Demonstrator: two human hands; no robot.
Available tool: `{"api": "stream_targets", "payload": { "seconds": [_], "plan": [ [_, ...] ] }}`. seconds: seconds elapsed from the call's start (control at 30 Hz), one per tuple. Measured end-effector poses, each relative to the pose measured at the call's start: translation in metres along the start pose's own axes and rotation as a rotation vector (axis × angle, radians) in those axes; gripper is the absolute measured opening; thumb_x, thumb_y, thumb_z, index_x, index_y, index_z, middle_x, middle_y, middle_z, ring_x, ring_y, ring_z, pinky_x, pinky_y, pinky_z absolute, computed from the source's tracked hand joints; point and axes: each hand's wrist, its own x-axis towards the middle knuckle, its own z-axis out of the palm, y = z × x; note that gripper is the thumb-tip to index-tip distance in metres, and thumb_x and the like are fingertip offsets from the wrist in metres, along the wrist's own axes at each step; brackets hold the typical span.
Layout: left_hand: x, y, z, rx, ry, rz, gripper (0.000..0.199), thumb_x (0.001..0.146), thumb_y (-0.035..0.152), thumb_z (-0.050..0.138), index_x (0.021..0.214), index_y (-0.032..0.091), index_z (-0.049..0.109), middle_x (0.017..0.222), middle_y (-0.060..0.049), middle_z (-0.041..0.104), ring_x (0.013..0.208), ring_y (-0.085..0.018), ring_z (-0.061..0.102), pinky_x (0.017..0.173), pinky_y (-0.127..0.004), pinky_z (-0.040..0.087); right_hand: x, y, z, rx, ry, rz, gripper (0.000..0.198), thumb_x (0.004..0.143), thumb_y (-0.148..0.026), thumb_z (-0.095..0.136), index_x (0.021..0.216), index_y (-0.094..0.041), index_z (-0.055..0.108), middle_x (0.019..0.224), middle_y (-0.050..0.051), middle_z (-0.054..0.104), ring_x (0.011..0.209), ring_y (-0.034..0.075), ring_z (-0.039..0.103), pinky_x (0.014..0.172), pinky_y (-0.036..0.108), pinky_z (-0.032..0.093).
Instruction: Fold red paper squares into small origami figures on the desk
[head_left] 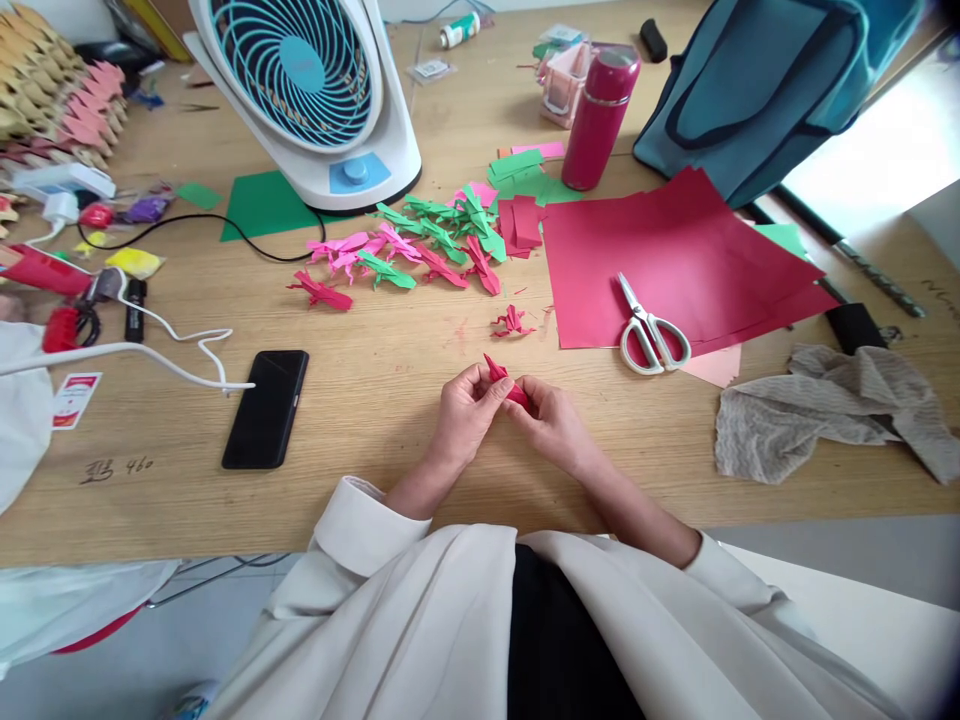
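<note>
A small folded red paper figure (496, 369) is pinched between my two hands, low over the table's front part. My left hand (466, 405) grips its pointed end with thumb and fingers. My right hand (551, 415) closes on the other end, partly covering it. Just beyond my fingers lies a small crumpled-looking red paper piece with thin legs (511, 321). Farther back is a heap of finished-looking folded paper figures in green (442, 225), pink (345, 250) and red (321, 291).
White-handled scissors (652, 345) rest on large red paper sheets (660, 260) at right. A red flask (600, 118), blue bag (750, 90) and white fan (300, 90) stand behind. A black phone (265, 409) with a white cable lies left; a grey cloth (810, 415) lies right.
</note>
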Motion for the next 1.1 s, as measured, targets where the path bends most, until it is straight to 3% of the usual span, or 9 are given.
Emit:
{"api": "stream_targets", "payload": {
  "seconds": [0.2, 0.37, 0.53, 0.8, 1.0, 1.1],
  "plan": [
    [0.005, 0.002, -0.006, -0.006, 0.012, -0.02, 0.029, 0.076, 0.039, 0.076, 0.071, 0.015, 0.06, 0.067, 0.003, 0.057, 0.062, -0.008, 0.047, 0.062, -0.02, 0.039, -0.001, 0.006, -0.008, 0.11, -0.119, 0.009, 0.018, 0.082, -0.033, 0.062, 0.077, -0.018, 0.054, 0.066, -0.004, 0.049, 0.06, 0.01, 0.042, 0.056, 0.025, 0.033],
    [0.008, 0.006, -0.012, 0.005, -0.146, -0.092, 0.03, 0.075, 0.042, 0.076, 0.073, 0.014, 0.063, 0.069, 0.002, 0.059, 0.064, -0.009, 0.05, 0.063, -0.021, 0.04, -0.003, 0.011, -0.023, 0.415, -0.125, 0.037, 0.03, 0.082, -0.044, 0.067, 0.091, -0.017, 0.059, 0.084, 0.002, 0.061, 0.072, 0.013, 0.053, 0.066, 0.026, 0.043],
    [0.007, 0.005, -0.012, 0.063, -0.166, -0.068, 0.03, 0.075, 0.042, 0.075, 0.072, 0.014, 0.064, 0.067, 0.002, 0.06, 0.062, -0.009, 0.051, 0.061, -0.021, 0.04, -0.004, 0.011, -0.024, 0.339, -0.095, 0.064, 0.035, 0.083, -0.051, 0.065, 0.078, -0.017, 0.06, 0.07, 0.0, 0.057, 0.061, 0.011, 0.045, 0.057, 0.025, 0.037],
    [0.001, 0.011, -0.008, 0.222, -0.149, -0.015, 0.022, 0.079, 0.033, 0.071, 0.071, 0.014, 0.063, 0.061, 0.003, 0.059, 0.056, -0.008, 0.048, 0.054, -0.021, 0.037, -0.002, 0.019, -0.017, 0.206, -0.065, 0.027, 0.033, 0.084, -0.047, 0.064, 0.071, -0.017, 0.058, 0.063, -0.002, 0.054, 0.055, 0.01, 0.039, 0.05, 0.025, 0.029],
    [0.006, 0.009, -0.013, 0.14, -0.099, -0.038, 0.027, 0.075, 0.039, 0.074, 0.071, 0.015, 0.064, 0.063, 0.003, 0.06, 0.057, -0.008, 0.049, 0.056, -0.021, 0.038, -0.005, 0.018, -0.025, 0.167, -0.127, 0.057, 0.039, 0.086, -0.051, 0.062, 0.067, -0.018, 0.054, 0.057, -0.006, 0.04, 0.051, 0.008, 0.029, 0.048, 0.025, 0.022],
    [0.009, 0.011, -0.015, 0.049, -0.045, -0.083, 0.033, 0.07, 0.043, 0.079, 0.07, 0.014, 0.063, 0.063, 0.003, 0.058, 0.056, -0.007, 0.046, 0.054, -0.02, 0.036, -0.007, 0.018, -0.025, 0.244, -0.13, 0.019, 0.038, 0.088, -0.052, 0.06, 0.071, -0.018, 0.054, 0.062, -0.004, 0.045, 0.055, 0.009, 0.035, 0.052, 0.025, 0.029]
  ]
}}
